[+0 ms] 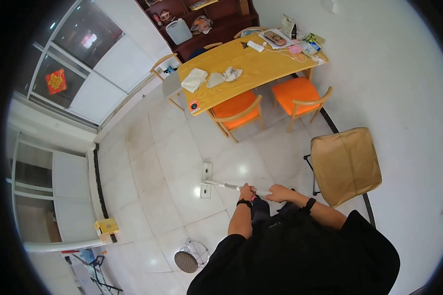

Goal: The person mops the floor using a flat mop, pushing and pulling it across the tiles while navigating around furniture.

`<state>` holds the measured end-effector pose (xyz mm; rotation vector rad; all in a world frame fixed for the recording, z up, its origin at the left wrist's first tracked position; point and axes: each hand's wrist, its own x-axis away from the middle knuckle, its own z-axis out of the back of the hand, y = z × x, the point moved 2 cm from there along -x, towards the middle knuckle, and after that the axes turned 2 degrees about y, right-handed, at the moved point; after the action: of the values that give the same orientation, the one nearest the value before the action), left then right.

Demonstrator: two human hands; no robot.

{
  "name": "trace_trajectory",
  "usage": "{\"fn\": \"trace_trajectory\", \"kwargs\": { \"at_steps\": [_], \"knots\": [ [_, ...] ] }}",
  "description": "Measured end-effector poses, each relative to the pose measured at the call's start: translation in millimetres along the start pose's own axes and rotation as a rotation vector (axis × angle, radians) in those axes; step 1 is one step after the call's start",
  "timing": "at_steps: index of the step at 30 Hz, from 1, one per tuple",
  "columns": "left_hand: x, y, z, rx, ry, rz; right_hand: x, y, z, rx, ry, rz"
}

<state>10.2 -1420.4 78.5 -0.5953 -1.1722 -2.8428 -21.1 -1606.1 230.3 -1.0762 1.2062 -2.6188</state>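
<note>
A flat mop [224,185] with a pale handle runs from my hands to the floor. Its rectangular white head [206,190] lies on the light tiles to the left of my feet. My left hand [246,192] is wrapped round the handle lower down, nearer the head. Higher up, close to my body, my right hand [279,193] grips the same handle. Dark bands circle both wrists. The underside of the mop head is hidden against the floor.
Ahead stands a wooden table [206,59] with folded cloths [195,79] and orange-seated chairs [238,108]. A chair or frame under a tan cover [347,164] is at my right. A round wire-sided stool [187,261] and a yellow box [107,226] stand at left.
</note>
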Motion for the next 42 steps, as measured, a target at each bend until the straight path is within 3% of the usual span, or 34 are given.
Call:
{"fn": "trace_trajectory", "kwargs": {
  "at_steps": [2,3,5,10,12,15,16,18,21,25,30,35,37,38,39,41,42],
  "knots": [
    [1.5,12.2,-30.4,0.164,-0.066,-0.315,26.4,22.0,20.1,-0.091,-0.056,-0.073],
    [12.2,37.4,-32.1,0.247,-0.165,-0.152,42.5,29.4,28.1,-0.092,-0.058,-0.070],
    [11.5,48.9,-55.7,0.226,-0.173,-0.131,75.4,44.9,43.0,-0.266,-0.122,-0.168],
    [16.5,68.2,-128.8,0.150,-0.252,-0.023,145.5,69.8,65.3,-0.130,0.002,-0.078],
    [31.1,100.8,-134.4,0.018,-0.158,-0.135,165.7,80.8,80.0,-0.132,0.029,-0.084],
    [42.6,130.3,-149.7,0.010,-0.275,-0.140,180.6,115.4,80.5,-0.178,0.041,-0.110],
    [38.9,129.9,-158.0,0.012,-0.276,-0.145,184.5,116.2,85.6,-0.176,0.046,-0.112],
    [32.5,133.9,-169.0,-0.035,-0.372,-0.075,195.0,118.4,98.4,-0.341,-0.007,-0.309],
    [27.7,130.9,-166.7,-0.040,-0.332,-0.156,184.0,124.3,101.0,-0.259,0.001,-0.299],
    [16.5,96.7,-141.7,-0.043,-0.287,-0.180,153.4,104.0,84.9,-0.131,0.009,-0.223],
    [1.2,58.3,-90.3,0.009,-0.222,-0.231,108.6,66.5,58.5,-0.307,0.008,-0.303],
    [-20.3,15.2,-53.3,-0.074,-0.118,-0.105,51.1,47.3,22.5,-0.334,-0.026,-0.291],
    [-35.0,-29.0,-36.9,-0.084,-0.164,-0.211,20.2,37.0,3.3,-0.294,-0.011,-0.233],
    [-50.5,-79.5,-48.4,0.018,-0.092,-0.215,1.3,31.0,-12.6,-0.312,0.019,-0.196],
    [-44.0,-76.4,-13.4,-0.082,-0.053,-0.253,-21.8,23.8,-28.3,-0.232,-0.023,-0.135],
    [-51.6,-118.2,18.9,0.156,0.034,0.017,-53.6,-13.8,-45.9,-0.233,-0.085,-0.098],
    [-51.0,-130.9,40.4,0.133,0.046,-0.018,-66.5,-36.9,-52.6,-0.249,-0.108,-0.088]
  ]
}}
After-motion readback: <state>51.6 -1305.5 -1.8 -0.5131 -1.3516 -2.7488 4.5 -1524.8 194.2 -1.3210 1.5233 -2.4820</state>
